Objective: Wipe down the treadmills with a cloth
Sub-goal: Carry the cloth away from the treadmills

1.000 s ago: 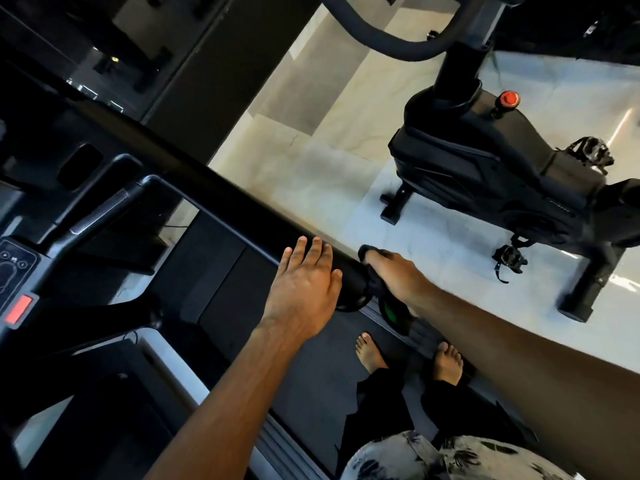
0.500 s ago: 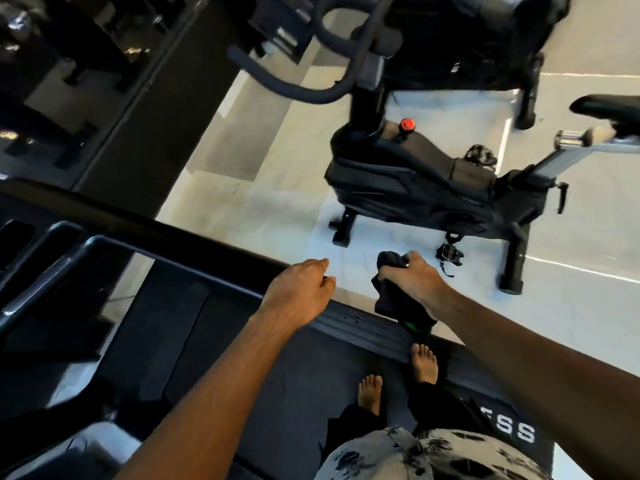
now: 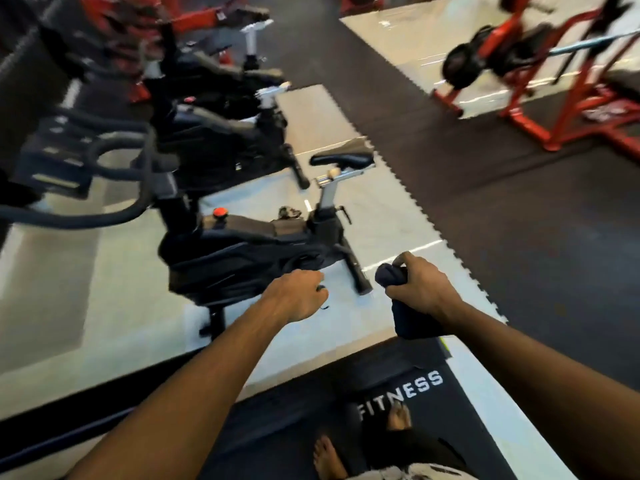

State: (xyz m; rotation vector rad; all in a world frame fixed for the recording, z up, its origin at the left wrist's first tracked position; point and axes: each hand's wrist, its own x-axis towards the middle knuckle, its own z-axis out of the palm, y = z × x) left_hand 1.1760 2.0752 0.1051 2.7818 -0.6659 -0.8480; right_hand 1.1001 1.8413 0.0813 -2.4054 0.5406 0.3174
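- Right hand (image 3: pixel 420 289): fingers closed tight round a dark cloth (image 3: pixel 405 320), which is bunched, with ends showing above and below the fist.
- Cloth: held over the far edge of the treadmill (image 3: pixel 287 424), near the corner lettered "FITNESS".
- Left hand (image 3: pixel 294 296): fingers curled in a fist, nothing held, beside the right hand and apart from it.
- Bare feet (image 3: pixel 327 457) stand on the belt.
- Exercise bike (image 3: pixel 242 258) stands on the floor beyond that edge.
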